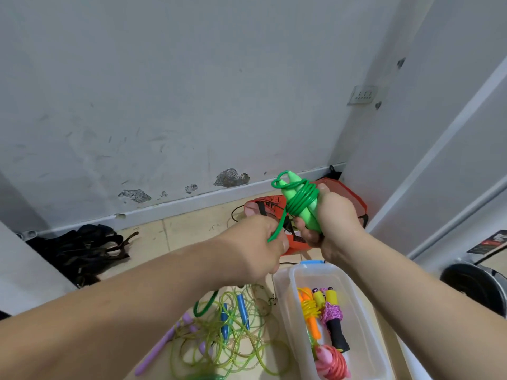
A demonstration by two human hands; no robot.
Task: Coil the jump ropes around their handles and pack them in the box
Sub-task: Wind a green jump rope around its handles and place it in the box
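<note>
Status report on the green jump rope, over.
Right grip holds the green handles, several turns wound on. Left grip pinches the free rope. Box open below, coiled ropes inside. Nothing blocking it.

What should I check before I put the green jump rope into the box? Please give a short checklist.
1. Right hand grips both green handles together: ok.
2. Green cord fully wound: not ok; a loose length runs to the left hand, which holds it.
3. Cord end secured: cannot tell.
4. Box open: ok.
5. Room in the box beside the coiled ropes: ok, its right side looks free.
6. Floor ropes untangled: not ok.
</note>
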